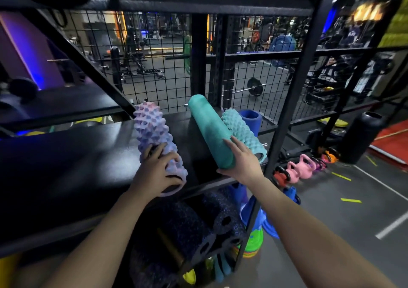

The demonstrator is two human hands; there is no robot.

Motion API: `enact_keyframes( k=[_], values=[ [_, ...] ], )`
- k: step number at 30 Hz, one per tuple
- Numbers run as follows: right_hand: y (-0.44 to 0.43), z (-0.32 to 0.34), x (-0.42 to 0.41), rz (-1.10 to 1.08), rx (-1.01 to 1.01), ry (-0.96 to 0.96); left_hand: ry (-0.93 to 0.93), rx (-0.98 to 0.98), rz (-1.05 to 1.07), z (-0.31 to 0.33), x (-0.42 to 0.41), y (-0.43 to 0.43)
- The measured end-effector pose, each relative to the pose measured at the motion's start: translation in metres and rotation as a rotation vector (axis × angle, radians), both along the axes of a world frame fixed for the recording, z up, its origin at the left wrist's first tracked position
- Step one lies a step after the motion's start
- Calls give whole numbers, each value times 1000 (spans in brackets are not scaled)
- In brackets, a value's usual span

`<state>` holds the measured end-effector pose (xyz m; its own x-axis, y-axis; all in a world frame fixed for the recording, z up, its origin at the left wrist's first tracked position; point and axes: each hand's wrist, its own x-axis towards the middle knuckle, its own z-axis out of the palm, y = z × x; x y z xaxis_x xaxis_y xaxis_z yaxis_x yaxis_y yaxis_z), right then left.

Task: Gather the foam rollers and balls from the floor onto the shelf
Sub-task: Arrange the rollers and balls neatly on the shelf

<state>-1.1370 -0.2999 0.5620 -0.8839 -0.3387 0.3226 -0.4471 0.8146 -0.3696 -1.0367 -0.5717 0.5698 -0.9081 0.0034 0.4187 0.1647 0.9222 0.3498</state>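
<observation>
A spiky lilac foam roller [152,130] lies on the black shelf [66,155], and my left hand [156,172] grips its near end. A smooth teal foam roller [209,130] lies on the same shelf to the right, its far end raised; my right hand [240,161] holds its near end. Beside it on the right rest a bumpy mint roller [240,130] and, behind that, a blue roller [250,119]. Dark speckled rollers [187,225] fill the shelf level below.
Wire mesh [154,66] backs the shelf, and a black upright post [293,102] stands at its right corner. Pink and red kettlebells [300,168] line the floor to the right. A black punching bag [362,137] stands farther right. Coloured discs [254,239] are stacked by the shelf foot.
</observation>
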Motion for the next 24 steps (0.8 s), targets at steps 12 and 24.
enact_keyframes(
  k=[12,24],
  values=[
    [0,-8,-3,-3,-57,65,-185,-111,94,7,-46,71],
    [8,-24,-12,-9,-43,125,-343,-273,-26,21,-66,92]
  ],
)
